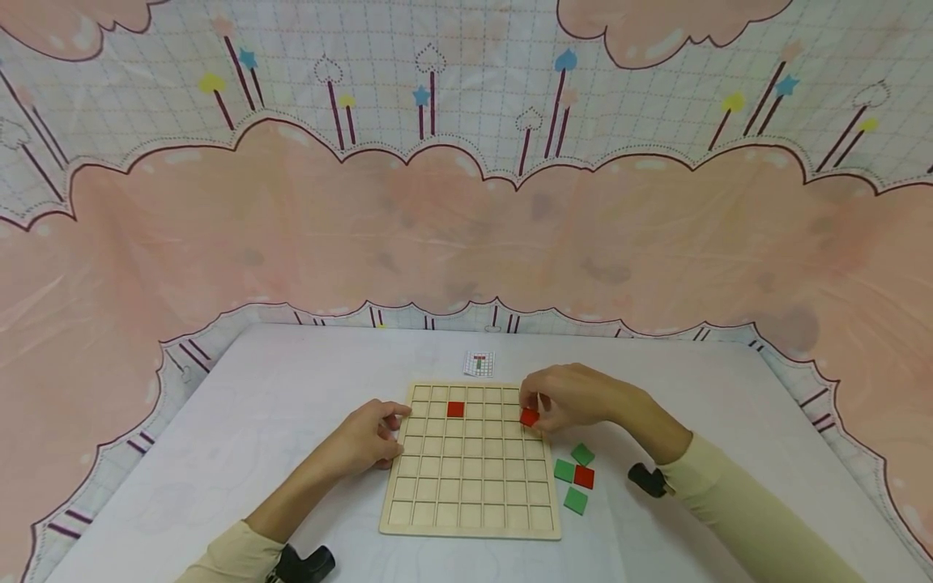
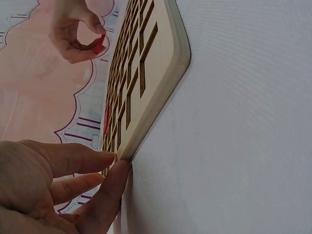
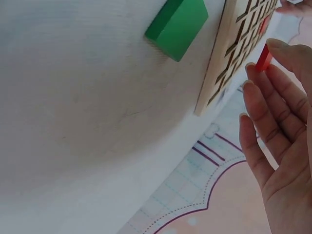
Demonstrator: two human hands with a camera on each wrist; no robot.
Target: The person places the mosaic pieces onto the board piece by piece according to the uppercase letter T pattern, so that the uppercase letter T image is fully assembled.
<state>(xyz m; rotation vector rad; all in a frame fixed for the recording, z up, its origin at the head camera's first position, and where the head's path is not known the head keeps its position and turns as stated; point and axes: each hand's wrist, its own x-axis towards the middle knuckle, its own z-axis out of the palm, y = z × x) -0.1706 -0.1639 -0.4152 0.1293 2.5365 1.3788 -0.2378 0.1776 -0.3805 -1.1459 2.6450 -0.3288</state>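
A pale wooden grid board (image 1: pixel 473 470) lies flat on the white table, with one red tile (image 1: pixel 455 410) set in a cell of its second row from the far edge. At the board's left edge, my left hand (image 1: pixel 360 437) pinches the rim between thumb and fingers, as the left wrist view shows close up. My right hand (image 1: pixel 576 397) holds another red tile (image 3: pixel 264 58) between thumb and fingertips. That tile overlaps the board's right edge in the head view, at about the second row. The other fingers of the right hand (image 3: pixel 287 112) are spread apart.
Right of the board lie several loose tiles: one red tile (image 1: pixel 584 478) and green ones, including a green tile (image 1: pixel 576 500) nearest me. A small card (image 1: pixel 479 363) with a printed coloured grid rests beyond the far edge. Patterned cloth (image 1: pixel 466 235) surrounds the white table (image 1: pixel 240 421).
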